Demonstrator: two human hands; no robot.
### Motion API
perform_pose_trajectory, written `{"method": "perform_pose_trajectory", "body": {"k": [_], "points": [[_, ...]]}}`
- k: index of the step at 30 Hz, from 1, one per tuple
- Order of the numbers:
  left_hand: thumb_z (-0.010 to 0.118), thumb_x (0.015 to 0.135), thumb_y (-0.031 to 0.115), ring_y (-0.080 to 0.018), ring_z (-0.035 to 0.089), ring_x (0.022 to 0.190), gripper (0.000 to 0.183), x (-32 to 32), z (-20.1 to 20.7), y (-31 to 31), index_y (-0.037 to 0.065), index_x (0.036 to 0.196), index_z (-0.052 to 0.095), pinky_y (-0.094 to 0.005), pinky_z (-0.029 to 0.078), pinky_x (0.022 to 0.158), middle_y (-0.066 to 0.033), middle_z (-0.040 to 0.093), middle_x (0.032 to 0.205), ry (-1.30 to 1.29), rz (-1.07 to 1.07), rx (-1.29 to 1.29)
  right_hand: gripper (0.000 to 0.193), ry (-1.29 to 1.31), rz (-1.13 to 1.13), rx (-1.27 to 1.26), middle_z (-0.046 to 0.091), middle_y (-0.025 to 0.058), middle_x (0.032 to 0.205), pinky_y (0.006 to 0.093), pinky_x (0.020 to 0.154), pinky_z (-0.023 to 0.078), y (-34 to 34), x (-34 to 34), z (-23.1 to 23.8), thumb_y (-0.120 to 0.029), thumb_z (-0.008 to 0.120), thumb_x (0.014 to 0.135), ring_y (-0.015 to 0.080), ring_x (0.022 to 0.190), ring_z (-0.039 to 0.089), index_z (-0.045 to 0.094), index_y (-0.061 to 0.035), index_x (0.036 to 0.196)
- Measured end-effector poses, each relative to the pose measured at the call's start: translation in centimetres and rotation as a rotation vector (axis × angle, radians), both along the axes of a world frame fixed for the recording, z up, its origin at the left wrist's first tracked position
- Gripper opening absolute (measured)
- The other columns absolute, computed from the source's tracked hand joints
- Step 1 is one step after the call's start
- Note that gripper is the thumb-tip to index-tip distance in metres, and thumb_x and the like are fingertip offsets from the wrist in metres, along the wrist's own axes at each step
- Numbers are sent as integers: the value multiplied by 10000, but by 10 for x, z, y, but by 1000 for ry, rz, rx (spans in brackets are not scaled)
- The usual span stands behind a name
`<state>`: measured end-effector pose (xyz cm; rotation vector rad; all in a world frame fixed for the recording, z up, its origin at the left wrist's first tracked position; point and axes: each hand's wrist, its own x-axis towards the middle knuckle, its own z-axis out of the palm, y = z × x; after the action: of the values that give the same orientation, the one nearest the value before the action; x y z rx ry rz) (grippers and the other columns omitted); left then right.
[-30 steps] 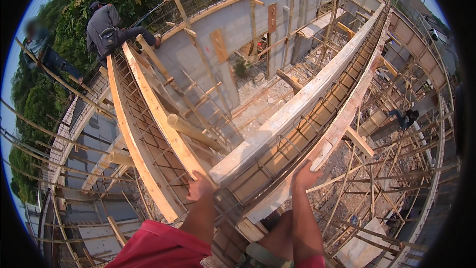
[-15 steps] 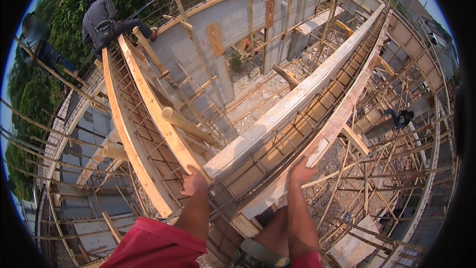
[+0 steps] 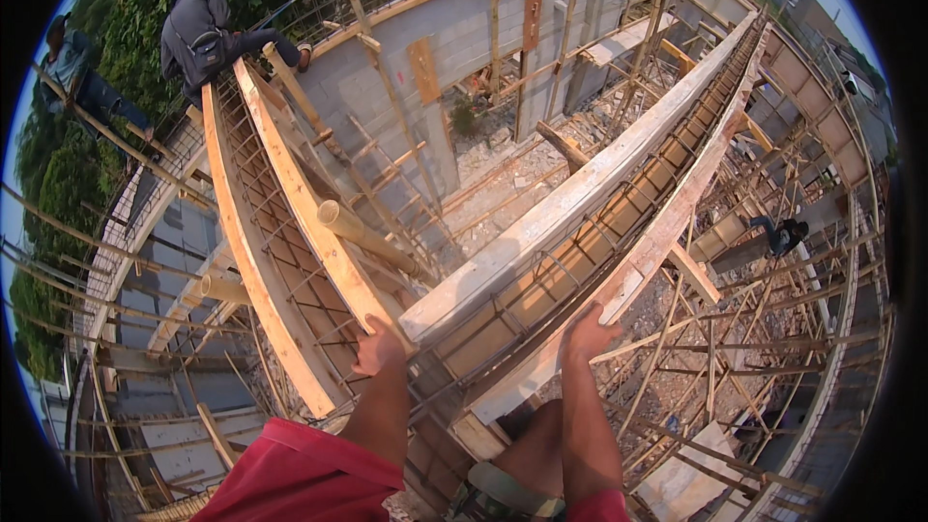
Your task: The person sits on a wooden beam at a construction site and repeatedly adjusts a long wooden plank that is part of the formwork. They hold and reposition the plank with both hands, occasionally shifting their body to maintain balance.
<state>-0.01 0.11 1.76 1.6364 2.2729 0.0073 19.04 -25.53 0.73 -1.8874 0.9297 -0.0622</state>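
My left hand (image 3: pixel 379 346) grips the near end of a light wooden plank (image 3: pixel 311 232), the inner side of a narrow formwork channel. Between that plank and the outer plank (image 3: pixel 253 271) lies a rebar cage (image 3: pixel 275 222). Farther right, my right hand (image 3: pixel 590 333) is closed over the edge of a weathered formwork plank (image 3: pixel 646 253). That plank and a thick pale one (image 3: pixel 570 193) flank a second rebar cage (image 3: pixel 599 232), which runs away to the upper right. Some fingers of each hand are hidden behind the wood. My bent knee shows below, between my arms.
One person (image 3: pixel 203 34) sits at the left channel's far end; another (image 3: pixel 92 87) is on scaffolding at far left. A third person (image 3: pixel 781 232) is low among poles at right. Below, rubble (image 3: pixel 503 184) lies beside a grey block wall (image 3: pixel 396 68). A bamboo pole (image 3: pixel 358 232) juts up nearby.
The view has shifted slightly, so the far people and channels sit a little to the right. Both my hands keep their places on the planks.
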Motion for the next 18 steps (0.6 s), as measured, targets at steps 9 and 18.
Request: {"method": "perform_pose_trajectory", "body": {"k": [9,18], "points": [[254,982,686,-358,687,1082,818,0,2,0,50,1288,667,-471,307,1107,-196,750,1064,7,-9,-12,733,-1,12,-22,504,382,1350,554,1041,423,1,0,2,-420,589,925,510,1231,536,370,95,1398],[258,982,680,-350,676,1113,804,1,3,-1,64,1303,662,-466,300,1115,-200,744,1094,-5,-6,-2,743,49,31,-39,500,376,1358,547,1054,423,1,0,11,-430,584,933,500,1242,534,360,92,1411]]}}
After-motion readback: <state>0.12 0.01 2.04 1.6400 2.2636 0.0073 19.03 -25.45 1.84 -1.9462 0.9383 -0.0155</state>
